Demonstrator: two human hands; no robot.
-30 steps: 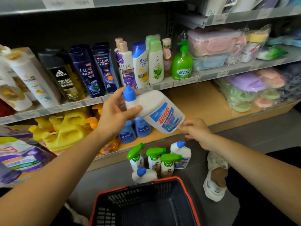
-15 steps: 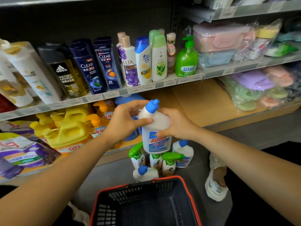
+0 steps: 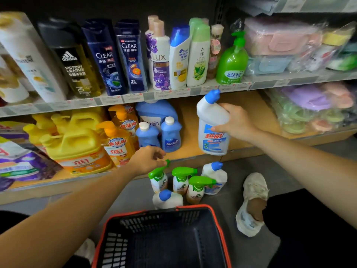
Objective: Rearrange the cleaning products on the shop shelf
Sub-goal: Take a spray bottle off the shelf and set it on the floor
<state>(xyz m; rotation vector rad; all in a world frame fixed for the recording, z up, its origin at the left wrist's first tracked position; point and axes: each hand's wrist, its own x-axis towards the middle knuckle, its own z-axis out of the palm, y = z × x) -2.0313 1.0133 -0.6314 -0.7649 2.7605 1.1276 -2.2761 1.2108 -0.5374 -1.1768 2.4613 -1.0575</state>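
My right hand (image 3: pixel 236 122) grips a white toilet-cleaner bottle (image 3: pixel 211 126) with a blue angled cap, upright in front of the wooden lower shelf (image 3: pixel 253 111). My left hand (image 3: pixel 148 159) hangs lower, fingers loosely curled and holding nothing, just above the green trigger of a spray bottle (image 3: pixel 158 177). On the floor below the shelf stand three green-trigger spray bottles and two more white bottles with blue caps (image 3: pixel 215 176), (image 3: pixel 167 199).
A dark basket with an orange rim (image 3: pixel 220 225) sits on the floor close to me. Yellow detergent jugs (image 3: pixel 77 144) and blue bottles (image 3: pixel 170 135) fill the lower shelf's left part. Shampoo bottles line the upper shelf (image 3: pixel 193 91). A white shoe (image 3: pixel 251 202) rests at the right.
My left hand let go of the white bottle and dropped toward the spray bottles on the floor. My right hand alone carried the bottle up and to the right.
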